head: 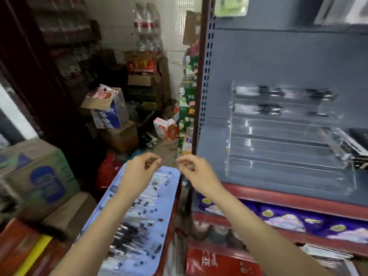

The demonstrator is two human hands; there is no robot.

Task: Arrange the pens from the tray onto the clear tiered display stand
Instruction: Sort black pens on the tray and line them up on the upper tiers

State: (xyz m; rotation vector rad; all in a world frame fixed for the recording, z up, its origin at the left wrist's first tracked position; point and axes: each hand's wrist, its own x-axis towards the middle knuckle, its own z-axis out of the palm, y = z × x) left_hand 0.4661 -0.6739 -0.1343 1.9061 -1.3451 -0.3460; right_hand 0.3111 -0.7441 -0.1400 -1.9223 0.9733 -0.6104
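Observation:
A light blue tray (173, 177) sits low in the middle, holding several pens (137, 222) with clear and black barrels. On the grey shelf to the right stands the clear tiered display stand (286, 150). A few dark pens (268, 90) lie on its top two tiers, and the lower tiers are bare. My left hand (139, 169) hovers over the tray's far end with its fingers loosely curled and nothing visible in them. My right hand (192, 168) hangs just past the tray's right edge, left of the stand, also loosely curled with nothing seen in it. The frame is motion-blurred.
A red-edged shelf lip (288, 198) runs below the stand, with purple packets (288, 218) on the level underneath. Cardboard boxes (37, 176) are stacked at the left. More cartons and bottle packs (117, 114) crowd the floor behind the tray. A dark box (358, 140) lies right of the stand.

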